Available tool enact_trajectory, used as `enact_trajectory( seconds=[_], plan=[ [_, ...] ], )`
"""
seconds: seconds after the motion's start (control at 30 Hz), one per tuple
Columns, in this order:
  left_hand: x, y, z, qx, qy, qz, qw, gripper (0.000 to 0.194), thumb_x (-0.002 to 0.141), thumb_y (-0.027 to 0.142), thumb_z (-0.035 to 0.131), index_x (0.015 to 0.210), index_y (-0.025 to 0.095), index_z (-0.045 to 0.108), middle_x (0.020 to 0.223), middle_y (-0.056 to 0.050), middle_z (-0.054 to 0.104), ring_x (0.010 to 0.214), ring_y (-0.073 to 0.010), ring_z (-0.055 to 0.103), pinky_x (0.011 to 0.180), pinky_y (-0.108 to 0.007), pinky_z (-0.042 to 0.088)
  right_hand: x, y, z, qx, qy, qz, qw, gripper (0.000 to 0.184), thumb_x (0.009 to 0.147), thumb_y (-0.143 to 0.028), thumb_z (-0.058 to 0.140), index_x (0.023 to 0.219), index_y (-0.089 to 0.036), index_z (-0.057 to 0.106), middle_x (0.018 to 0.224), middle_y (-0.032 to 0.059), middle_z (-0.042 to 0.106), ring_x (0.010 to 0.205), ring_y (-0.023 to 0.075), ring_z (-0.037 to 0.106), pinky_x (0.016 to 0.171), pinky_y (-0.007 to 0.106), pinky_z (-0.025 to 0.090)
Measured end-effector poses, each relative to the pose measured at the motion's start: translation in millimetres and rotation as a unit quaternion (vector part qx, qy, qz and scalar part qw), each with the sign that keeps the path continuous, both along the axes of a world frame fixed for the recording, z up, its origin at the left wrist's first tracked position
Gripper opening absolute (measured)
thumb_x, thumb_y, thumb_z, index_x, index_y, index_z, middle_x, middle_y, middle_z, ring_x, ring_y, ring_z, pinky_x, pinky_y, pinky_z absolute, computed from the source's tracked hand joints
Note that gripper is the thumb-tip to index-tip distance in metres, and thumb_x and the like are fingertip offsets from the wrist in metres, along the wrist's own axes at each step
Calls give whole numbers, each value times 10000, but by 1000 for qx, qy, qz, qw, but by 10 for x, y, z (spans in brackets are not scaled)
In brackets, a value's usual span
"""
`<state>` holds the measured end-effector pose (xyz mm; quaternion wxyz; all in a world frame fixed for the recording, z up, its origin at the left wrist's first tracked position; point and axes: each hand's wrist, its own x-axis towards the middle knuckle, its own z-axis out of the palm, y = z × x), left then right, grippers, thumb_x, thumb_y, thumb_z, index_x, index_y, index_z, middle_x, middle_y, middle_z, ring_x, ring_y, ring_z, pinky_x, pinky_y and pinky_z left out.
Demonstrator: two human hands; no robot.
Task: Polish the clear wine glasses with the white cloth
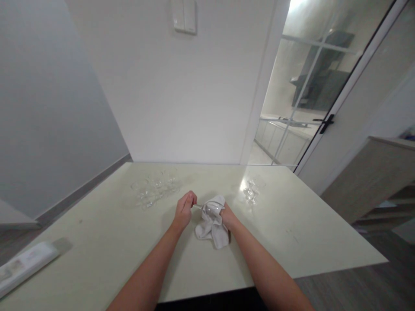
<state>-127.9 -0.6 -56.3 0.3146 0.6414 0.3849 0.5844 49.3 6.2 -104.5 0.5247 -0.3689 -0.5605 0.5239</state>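
Note:
My left hand is closed in a fist round the stem of a clear wine glass held sideways above the pale table. My right hand is wrapped in a white cloth and grips the bowl of the same glass; its fingers are mostly hidden by the cloth, whose end hangs down toward the table. Both hands are at the middle of the table.
Several clear glasses stand at the far left of the table, and a smaller group of glasses at the far right. A white box lies at the near left edge. A glass door is beyond, on the right.

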Motion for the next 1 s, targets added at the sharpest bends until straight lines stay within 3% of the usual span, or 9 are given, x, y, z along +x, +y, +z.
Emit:
enact_trajectory(
  seconds=[0.1,0.3,0.47,0.7,0.83,1.0],
  plan=[
    [-7,13,-3,-1,1,14,1000,412,950,439,340,629,196,429,622,6,406,567,-138,355,531,-280,279,11,-5,14,-7,-46,-15,999,295,665,-291,667,944,-196,681,980,58,717,996,236,632,976,407,445],
    [13,48,-25,-45,1,74,996,427,932,442,355,590,200,436,572,11,392,542,-141,362,514,-280,278,20,-64,163,15,-77,20,997,233,627,-222,612,845,-189,685,887,44,718,924,235,631,956,417,439],
    [52,-3,-13,-62,-26,38,997,437,909,497,382,590,202,420,583,10,402,531,-135,343,498,-268,275,63,-13,77,-12,-36,-43,998,335,546,-152,609,864,-237,671,954,27,705,1003,258,592,1036,447,364],
    [73,-54,15,-52,-35,31,998,451,872,548,421,583,202,429,587,6,388,544,-139,332,515,-272,283,77,12,65,-2,-62,-28,998,364,540,-137,546,873,-209,675,961,36,700,992,256,586,1042,436,353],
    [67,-39,-1,-45,-27,30,998,447,895,523,398,589,199,435,583,8,377,541,-137,328,511,-273,270,79,41,38,-15,-56,15,998,351,527,-146,556,850,-200,682,917,37,712,955,262,603,1016,444,378],
    [61,-45,5,-41,-22,30,998,445,907,516,384,598,199,426,596,7,396,540,-135,331,511,-272,268,79,62,-60,-31,-45,-20,998,371,540,-159,581,894,-198,683,998,46,707,1036,273,589,1052,459,343]
  ],
)
